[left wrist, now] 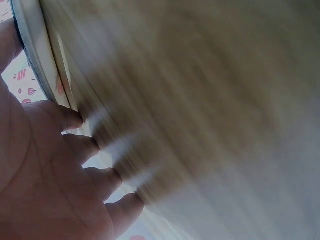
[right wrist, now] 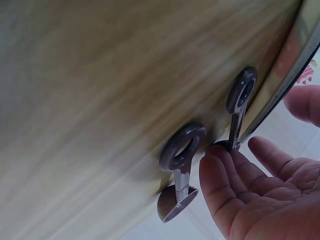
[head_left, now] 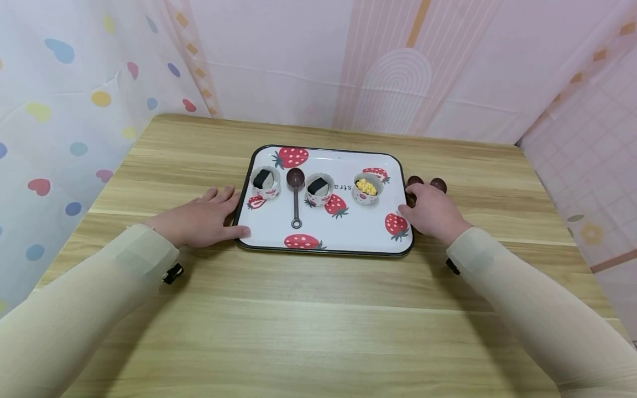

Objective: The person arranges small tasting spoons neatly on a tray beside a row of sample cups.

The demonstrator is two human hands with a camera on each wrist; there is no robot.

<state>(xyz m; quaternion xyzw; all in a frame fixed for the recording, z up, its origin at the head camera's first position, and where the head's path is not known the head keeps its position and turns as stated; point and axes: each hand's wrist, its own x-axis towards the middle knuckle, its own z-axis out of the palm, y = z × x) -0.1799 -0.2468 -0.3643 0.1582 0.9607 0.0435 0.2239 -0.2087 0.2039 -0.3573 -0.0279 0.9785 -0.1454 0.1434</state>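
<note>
A white tray with a dark rim and strawberry print lies on the wooden table. On it stand a left paper cup and a middle paper cup, each with a small rice ball banded in black, and a right paper cup with yellow crumbly food. Between the first two cups lies a brown round-bowled spoon. My left hand rests at the tray's left edge, thumb over the rim, fingers spread. At the right edge is my right hand, thumb at the rim, fingertips close to two brown ring-handled spoons.
The wooden table extends in front of the tray and to both sides. Behind it hangs a pink patterned curtain; a dotted white curtain lines the left side. The two brown spoons stand just outside the tray's right rim.
</note>
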